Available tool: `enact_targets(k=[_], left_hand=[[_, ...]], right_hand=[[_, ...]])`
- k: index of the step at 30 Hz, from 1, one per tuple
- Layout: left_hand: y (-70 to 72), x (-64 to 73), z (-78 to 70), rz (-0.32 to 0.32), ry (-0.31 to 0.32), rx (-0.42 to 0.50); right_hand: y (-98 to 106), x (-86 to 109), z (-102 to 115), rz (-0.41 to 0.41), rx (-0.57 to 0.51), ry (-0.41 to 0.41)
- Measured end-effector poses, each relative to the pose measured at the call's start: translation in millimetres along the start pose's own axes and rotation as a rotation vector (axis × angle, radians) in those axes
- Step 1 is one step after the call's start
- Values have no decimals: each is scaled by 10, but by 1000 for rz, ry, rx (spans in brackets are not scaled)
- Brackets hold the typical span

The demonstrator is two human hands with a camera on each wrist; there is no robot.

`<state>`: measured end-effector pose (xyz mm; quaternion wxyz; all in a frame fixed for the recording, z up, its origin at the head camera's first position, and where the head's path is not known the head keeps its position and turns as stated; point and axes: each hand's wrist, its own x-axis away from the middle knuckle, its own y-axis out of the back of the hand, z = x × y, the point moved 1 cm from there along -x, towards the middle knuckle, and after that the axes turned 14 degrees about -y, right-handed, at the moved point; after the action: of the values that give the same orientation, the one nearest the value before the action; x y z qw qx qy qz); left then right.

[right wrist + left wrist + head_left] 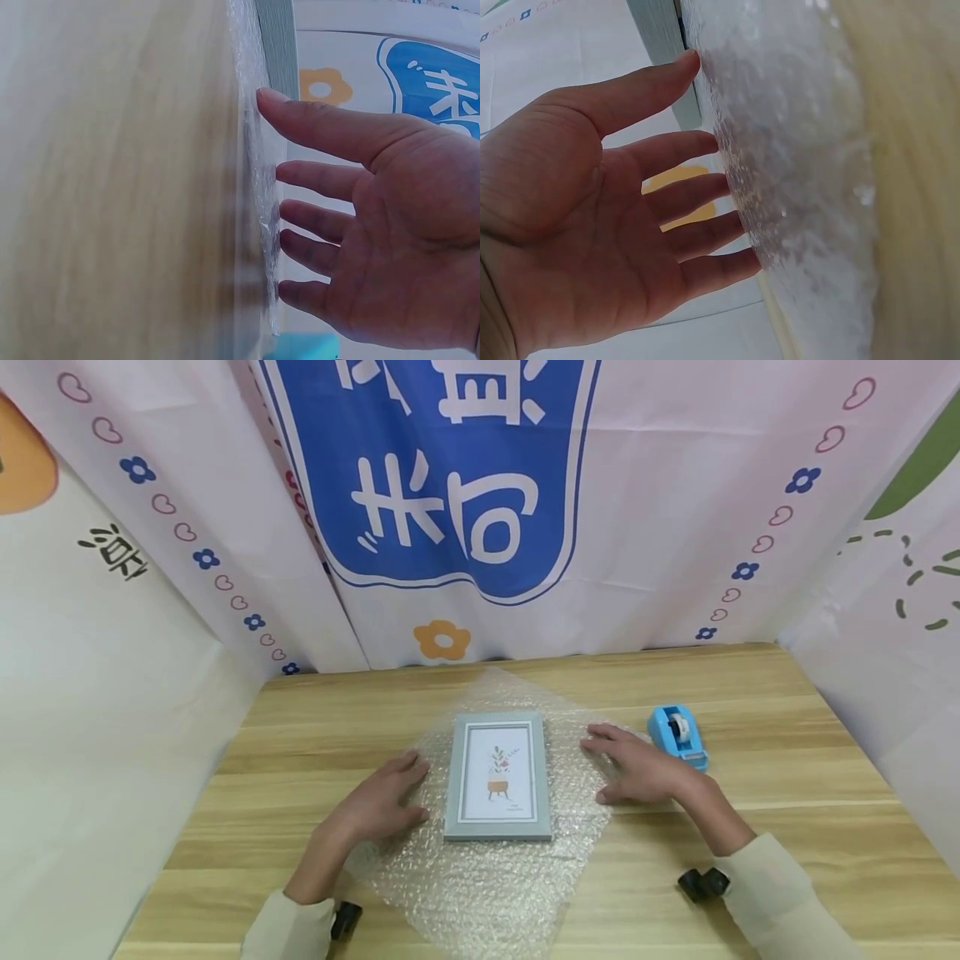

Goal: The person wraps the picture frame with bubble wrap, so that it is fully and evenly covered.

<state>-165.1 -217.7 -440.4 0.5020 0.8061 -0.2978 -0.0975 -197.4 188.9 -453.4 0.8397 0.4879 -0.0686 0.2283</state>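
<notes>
Left hand (385, 802): fingers spread, holding nothing, tips on the wrap (502, 893) left of the frame (498, 777). Right hand (636, 767): likewise spread and unloaded, tips on the wrap to the frame's right. Frame: grey-green, face up on the wrap between both hands; long axis near to far, printed plant (498, 762) with its leaves pointing far. Wrap: clear, bubbled, one corner pointing far across the table (780, 760). Dispenser (678, 737): blue, just beyond the right wrist.

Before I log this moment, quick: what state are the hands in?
Left hand: open, touching the bubble wrap beside the picture frame, holding nothing.
Right hand: open, touching the bubble wrap opposite, holding nothing.
</notes>
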Motion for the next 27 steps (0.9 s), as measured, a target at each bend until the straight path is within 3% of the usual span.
enact_targets(k=[18, 27], left_hand=[[-69, 5, -20, 3, -2, -5], [-14, -27, 13, 21, -21, -32]], right_hand=[[14, 13, -60, 30, -2, -8], [30, -2, -55, 12, 15, 7]])
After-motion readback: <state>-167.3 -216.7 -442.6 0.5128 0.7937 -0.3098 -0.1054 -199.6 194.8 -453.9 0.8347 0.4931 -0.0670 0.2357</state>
